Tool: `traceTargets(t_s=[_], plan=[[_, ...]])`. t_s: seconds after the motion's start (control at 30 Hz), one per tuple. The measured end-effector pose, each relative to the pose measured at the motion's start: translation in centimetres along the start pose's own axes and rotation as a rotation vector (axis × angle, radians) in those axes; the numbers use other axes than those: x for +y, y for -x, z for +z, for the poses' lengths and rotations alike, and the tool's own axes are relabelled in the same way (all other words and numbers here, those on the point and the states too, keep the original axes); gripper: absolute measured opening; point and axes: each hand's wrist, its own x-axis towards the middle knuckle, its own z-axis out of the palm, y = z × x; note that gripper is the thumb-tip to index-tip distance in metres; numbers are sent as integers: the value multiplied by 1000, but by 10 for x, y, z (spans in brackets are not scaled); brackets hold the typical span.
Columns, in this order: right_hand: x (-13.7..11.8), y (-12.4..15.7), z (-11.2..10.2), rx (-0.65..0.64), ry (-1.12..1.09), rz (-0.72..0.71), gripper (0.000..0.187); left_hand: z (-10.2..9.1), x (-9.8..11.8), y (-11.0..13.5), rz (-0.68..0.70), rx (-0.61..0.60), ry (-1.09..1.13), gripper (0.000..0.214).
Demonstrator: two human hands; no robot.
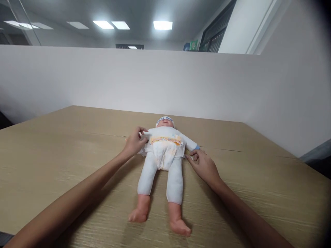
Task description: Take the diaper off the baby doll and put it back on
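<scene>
A baby doll (174, 182) in a white long-sleeved outfit lies on its back on the table, feet toward me. Around its hips is a white diaper (164, 155) with an orange and yellow printed front band; its side wings spread out on both sides. My left hand (134, 142) is beside the diaper's left side, by the doll's sleeve, with fingers curled and the thumb and fingertips apart. At the other side, my right hand (204, 165) pinches the edge of the diaper's right wing, close to the doll's blue cuff.
The wooden table (98, 193) has a thin seam across it behind my hands. A pale partition wall (116, 79) rises at the table's far edge, and another wall (289, 96) stands at the right. Beyond are ceiling lights and a window.
</scene>
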Motion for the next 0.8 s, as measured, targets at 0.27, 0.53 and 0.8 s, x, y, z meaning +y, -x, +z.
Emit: traceTargets(t_s=[0.27,0.53,0.8], plan=[[-2,-4,1,-58,-111,160,36,43,82,-15,523,-440,-201,31],[-9,-2,-22,-138,-293,128,44,73,71,-5,486,-397,-431,46],[-8,1,-21,-96,-262,129,43,64,68,-9,374,-436,-370,51]])
